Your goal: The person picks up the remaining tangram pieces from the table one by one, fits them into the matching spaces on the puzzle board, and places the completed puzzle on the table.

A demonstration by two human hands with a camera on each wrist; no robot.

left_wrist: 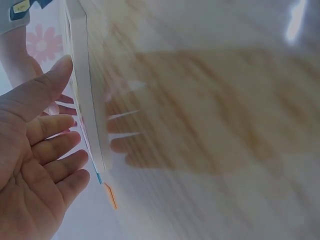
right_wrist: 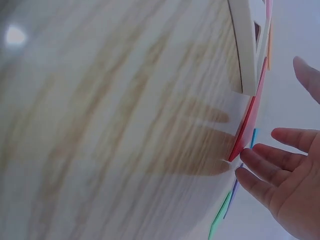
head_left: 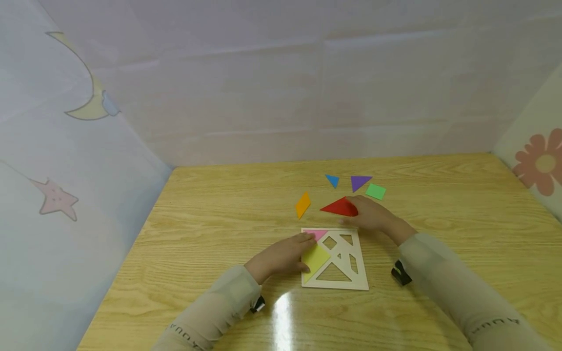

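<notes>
one pink triangle and one yellow triangle lie in the white board under my relaxed left fingers; my right fingers, outstretched, touch the red triangle on the worktop beyond, four loose pieces near it.

Five triangles — one square, one parallelogram, one board — two hands

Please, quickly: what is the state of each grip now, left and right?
Left grip: open, over the board.
Right grip: open, at the red triangle, not pinching it.
</notes>
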